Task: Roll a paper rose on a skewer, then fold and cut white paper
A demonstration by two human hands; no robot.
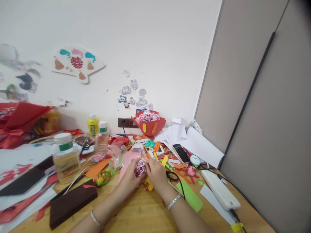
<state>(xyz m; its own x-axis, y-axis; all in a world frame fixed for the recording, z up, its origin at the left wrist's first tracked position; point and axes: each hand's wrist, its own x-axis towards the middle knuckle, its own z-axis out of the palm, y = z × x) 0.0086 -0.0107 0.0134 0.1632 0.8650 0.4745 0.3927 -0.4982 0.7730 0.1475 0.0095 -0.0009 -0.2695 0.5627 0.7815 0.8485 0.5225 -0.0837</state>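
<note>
A person's left hand has its fingers curled around a red-and-white paper rose, held above the wooden table. The right hand bends its fingers in at the rose's right edge, gripping it; I cannot see all the fingertips. Silvery bracelets circle both wrists. Just behind the rose lies a pink sheet; near its left side sits crumpled orange-and-green paper. Bright green paper lies to the rose's right, closer to the person. Coloured scraps spread behind it, with a phone face up beyond its right side. Well left of the rose, I see a dark brown box and an upright white-lidded jar. Farther behind the rose, a red-wrapped bouquet of similar flowers stands near the white wall.
</note>
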